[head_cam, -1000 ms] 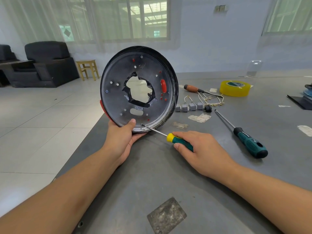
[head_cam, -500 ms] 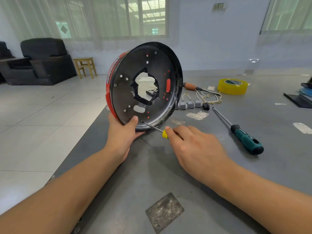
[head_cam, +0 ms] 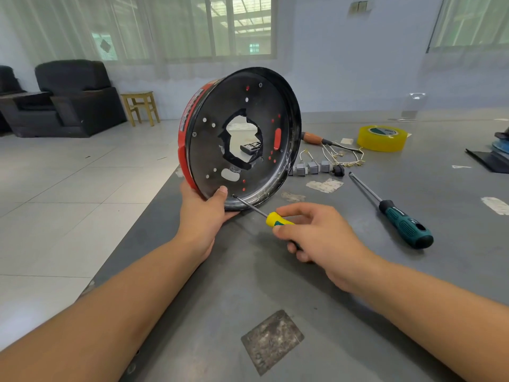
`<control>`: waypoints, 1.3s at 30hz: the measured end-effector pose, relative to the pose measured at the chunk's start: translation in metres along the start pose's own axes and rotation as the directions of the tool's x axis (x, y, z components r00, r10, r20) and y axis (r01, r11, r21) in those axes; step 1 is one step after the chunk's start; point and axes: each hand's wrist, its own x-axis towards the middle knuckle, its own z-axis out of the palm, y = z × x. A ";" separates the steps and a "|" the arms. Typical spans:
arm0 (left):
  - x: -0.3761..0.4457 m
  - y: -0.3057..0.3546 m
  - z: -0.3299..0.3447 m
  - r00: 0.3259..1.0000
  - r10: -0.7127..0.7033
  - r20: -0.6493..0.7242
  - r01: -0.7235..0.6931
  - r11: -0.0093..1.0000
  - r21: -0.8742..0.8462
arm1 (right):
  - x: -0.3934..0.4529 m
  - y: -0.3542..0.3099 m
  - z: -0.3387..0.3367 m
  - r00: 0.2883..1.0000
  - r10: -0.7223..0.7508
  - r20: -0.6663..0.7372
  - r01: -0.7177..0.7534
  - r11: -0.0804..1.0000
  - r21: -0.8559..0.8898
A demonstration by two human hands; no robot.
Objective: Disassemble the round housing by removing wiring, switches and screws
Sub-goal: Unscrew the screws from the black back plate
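The round housing [head_cam: 261, 111], black inside with a red outer wall and a ragged hole in its middle, stands on edge on the grey table [head_cam: 316, 299]. My left hand [head_cam: 202, 216] grips its lower rim, thumb inside. My right hand [head_cam: 316, 235] holds a small yellow-and-green screwdriver [head_cam: 275, 219]. The tip of that screwdriver touches the housing's inner face near my left thumb. Removed grey switches [head_cam: 312, 168] with white wiring [head_cam: 341, 158] lie on the table behind the housing.
A teal-handled screwdriver [head_cam: 402, 223] lies to the right. An orange-handled tool [head_cam: 314, 138] and a yellow tape roll [head_cam: 382, 137] sit farther back. Dark items [head_cam: 495, 158] are at the right edge. The table's left edge drops to tiled floor; sofas and a stool stand beyond.
The housing has turned so its red outer wall shows on the left. My right hand has shifted its hold on the small screwdriver, fingers now spread over the handle.
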 end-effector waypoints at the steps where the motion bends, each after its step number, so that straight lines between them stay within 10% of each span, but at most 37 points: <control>1: 0.000 0.000 0.000 1.000 0.003 -0.001 -0.003 1.000 -0.002 | 0.001 -0.003 -0.001 0.991 0.122 0.055 -0.131 0.973 0.189; 5: 0.001 -0.002 0.000 1.000 0.011 -0.021 -0.011 1.000 0.003 | 0.003 -0.013 -0.014 0.926 0.271 0.263 -0.376 0.718 0.585; 10: 0.005 -0.002 -0.003 0.998 0.007 -0.055 -0.009 1.000 -0.022 | 0.002 -0.010 -0.015 0.952 0.179 0.250 -0.307 0.601 0.738; 19: 0.009 -0.008 -0.002 0.994 0.036 -0.098 -0.039 0.999 -0.028 | 0.001 -0.006 -0.005 0.996 0.088 0.018 -0.079 0.770 0.634; 24: 0.010 -0.007 -0.004 0.992 0.040 -0.116 -0.043 0.999 -0.025 | 0.004 -0.004 -0.006 0.991 -0.056 -0.119 0.024 0.966 -0.258; 31: 0.010 -0.004 -0.004 0.987 0.036 -0.157 -0.047 0.997 -0.069 | -0.001 -0.006 -0.004 0.995 0.074 -0.060 -0.054 0.957 0.284; 39: 0.006 -0.007 0.000 0.982 0.045 -0.184 -0.056 0.997 -0.060 | 0.000 -0.002 -0.004 0.982 -0.003 -0.188 0.022 0.995 0.100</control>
